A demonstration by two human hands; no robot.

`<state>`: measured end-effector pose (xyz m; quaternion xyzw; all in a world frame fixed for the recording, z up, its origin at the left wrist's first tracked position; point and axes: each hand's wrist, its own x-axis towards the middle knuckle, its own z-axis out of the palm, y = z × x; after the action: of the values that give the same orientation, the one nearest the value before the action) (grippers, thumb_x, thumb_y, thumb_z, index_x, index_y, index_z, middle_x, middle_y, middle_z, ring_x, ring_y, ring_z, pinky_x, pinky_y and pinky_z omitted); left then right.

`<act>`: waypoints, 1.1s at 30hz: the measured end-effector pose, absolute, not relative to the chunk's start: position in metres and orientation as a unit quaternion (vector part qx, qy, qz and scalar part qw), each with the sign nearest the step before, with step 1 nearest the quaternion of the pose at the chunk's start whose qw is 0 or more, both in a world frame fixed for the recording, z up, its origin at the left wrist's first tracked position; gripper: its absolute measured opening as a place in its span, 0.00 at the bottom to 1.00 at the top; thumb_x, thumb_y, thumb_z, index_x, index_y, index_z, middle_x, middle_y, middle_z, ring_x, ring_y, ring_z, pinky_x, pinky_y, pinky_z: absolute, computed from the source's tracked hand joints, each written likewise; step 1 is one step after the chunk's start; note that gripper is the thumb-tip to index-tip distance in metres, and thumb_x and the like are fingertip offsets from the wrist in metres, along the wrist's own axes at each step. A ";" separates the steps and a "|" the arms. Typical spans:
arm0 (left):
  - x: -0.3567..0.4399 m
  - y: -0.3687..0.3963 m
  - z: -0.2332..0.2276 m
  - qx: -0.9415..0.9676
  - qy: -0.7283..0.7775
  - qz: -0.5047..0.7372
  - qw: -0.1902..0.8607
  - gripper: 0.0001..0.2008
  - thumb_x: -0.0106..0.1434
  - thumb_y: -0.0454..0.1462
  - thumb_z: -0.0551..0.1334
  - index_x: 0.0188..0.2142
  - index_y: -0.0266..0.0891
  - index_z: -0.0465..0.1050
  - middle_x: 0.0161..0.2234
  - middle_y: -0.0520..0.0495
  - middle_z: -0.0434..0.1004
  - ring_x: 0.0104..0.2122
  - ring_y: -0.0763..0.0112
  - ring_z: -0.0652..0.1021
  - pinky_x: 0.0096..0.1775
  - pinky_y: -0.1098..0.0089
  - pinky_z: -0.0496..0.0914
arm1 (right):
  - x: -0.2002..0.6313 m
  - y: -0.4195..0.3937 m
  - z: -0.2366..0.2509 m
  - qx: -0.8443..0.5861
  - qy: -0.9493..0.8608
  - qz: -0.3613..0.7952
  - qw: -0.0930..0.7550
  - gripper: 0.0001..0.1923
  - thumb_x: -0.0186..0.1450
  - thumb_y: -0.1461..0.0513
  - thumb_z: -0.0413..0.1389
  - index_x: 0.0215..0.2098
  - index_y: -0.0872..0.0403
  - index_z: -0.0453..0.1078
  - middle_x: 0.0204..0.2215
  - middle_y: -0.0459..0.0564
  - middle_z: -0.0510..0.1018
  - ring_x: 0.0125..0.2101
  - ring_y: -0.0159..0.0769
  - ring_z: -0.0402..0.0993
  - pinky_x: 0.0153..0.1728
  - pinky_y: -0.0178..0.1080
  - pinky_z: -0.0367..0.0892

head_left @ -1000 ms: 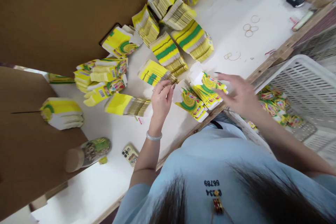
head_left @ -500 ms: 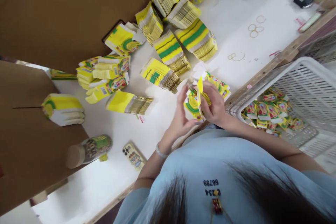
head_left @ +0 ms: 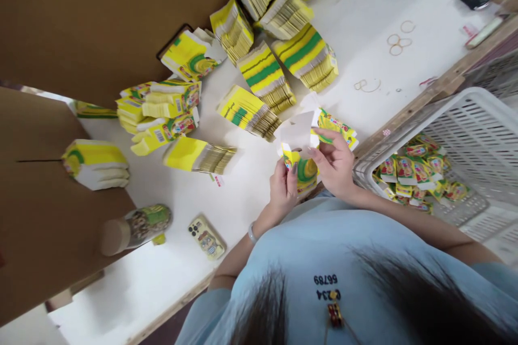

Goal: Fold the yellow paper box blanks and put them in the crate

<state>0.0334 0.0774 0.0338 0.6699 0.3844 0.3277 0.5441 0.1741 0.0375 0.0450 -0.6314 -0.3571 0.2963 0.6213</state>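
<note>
Between my hands, close to the table's front edge, is an unfolded yellow and green cardboard box (head_left: 298, 130), its plain white inner side facing up. My left hand (head_left: 282, 188) pinches its near left corner between thumb and fingers. My right hand (head_left: 335, 164) grips its right flap. Another printed yellow carton (head_left: 338, 128) lies on the table just beyond my right fingers. Under the held box a yellow and green printed panel (head_left: 306, 172) shows; I cannot tell whether it is part of it. A stack of flattened yellow cartons (head_left: 249, 113) lies just beyond my left hand.
More carton stacks (head_left: 265, 75) spread over the white table (head_left: 352, 38). A white plastic basket (head_left: 471, 102) with folded boxes (head_left: 416, 170) stands at the right. A phone (head_left: 207, 237) and a jar (head_left: 137, 229) lie at left, near brown cardboard (head_left: 113, 16). Rubber bands (head_left: 396, 43) lie at the back right.
The box between my hands has been spread from a narrow, edge-on position, so its white inside now shows. My left fingers have closed on its near corner.
</note>
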 end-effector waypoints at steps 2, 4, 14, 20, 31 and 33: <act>0.033 0.071 0.034 0.638 0.369 0.346 0.581 0.28 0.75 0.51 0.53 0.70 0.52 0.48 0.44 0.45 0.81 0.38 0.66 0.82 0.40 0.65 0.76 | 0.175 0.030 0.043 -0.601 -0.376 0.307 0.635 0.23 0.72 0.47 0.57 0.60 0.46 0.63 0.33 0.46 0.80 0.27 0.33 0.77 0.30 0.37 0.75; 0.028 0.067 0.034 0.623 0.341 0.341 0.616 0.32 0.76 0.51 0.53 0.72 0.54 0.40 0.49 0.44 0.81 0.41 0.65 0.83 0.43 0.63 0.77 | 0.180 0.022 0.042 -0.591 -0.410 0.304 0.624 0.20 0.71 0.48 0.58 0.57 0.46 0.67 0.39 0.49 0.82 0.32 0.35 0.80 0.34 0.37 0.77; 0.010 0.068 0.028 0.633 0.316 0.278 0.650 0.19 0.74 0.48 0.58 0.59 0.43 0.67 0.43 0.45 0.81 0.38 0.69 0.80 0.41 0.68 0.75 | 0.202 0.006 0.045 -0.596 -0.469 0.347 0.551 0.13 0.72 0.51 0.57 0.39 0.50 0.75 0.31 0.48 0.81 0.30 0.34 0.79 0.32 0.36 0.76; 0.012 0.071 0.037 0.645 0.294 0.270 0.652 0.29 0.75 0.55 0.50 0.65 0.43 0.70 0.53 0.38 0.82 0.36 0.69 0.82 0.35 0.71 0.76 | 0.221 -0.001 0.045 -0.487 -0.621 0.335 0.515 0.17 0.70 0.49 0.60 0.51 0.48 0.79 0.50 0.54 0.85 0.51 0.42 0.82 0.54 0.43 0.76; 0.015 0.079 0.051 0.729 0.315 0.277 0.541 0.19 0.75 0.44 0.57 0.59 0.42 0.76 0.45 0.40 0.85 0.37 0.69 0.83 0.40 0.70 0.77 | 0.213 0.001 0.069 -0.523 -0.401 0.617 0.429 0.26 0.63 0.61 0.63 0.59 0.50 0.70 0.38 0.46 0.82 0.30 0.31 0.79 0.31 0.34 0.76; 0.014 0.077 0.045 0.731 0.316 0.285 0.534 0.19 0.75 0.44 0.56 0.61 0.43 0.75 0.46 0.41 0.85 0.37 0.70 0.82 0.40 0.70 0.76 | 0.219 0.003 0.069 -0.507 -0.391 0.639 0.426 0.26 0.63 0.60 0.64 0.59 0.49 0.71 0.40 0.47 0.83 0.32 0.31 0.80 0.33 0.35 0.77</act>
<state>0.0143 0.0771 0.0454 0.7308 0.3162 0.2848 0.5337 0.2187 0.0029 0.0691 -0.5073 -0.3911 0.6392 0.4256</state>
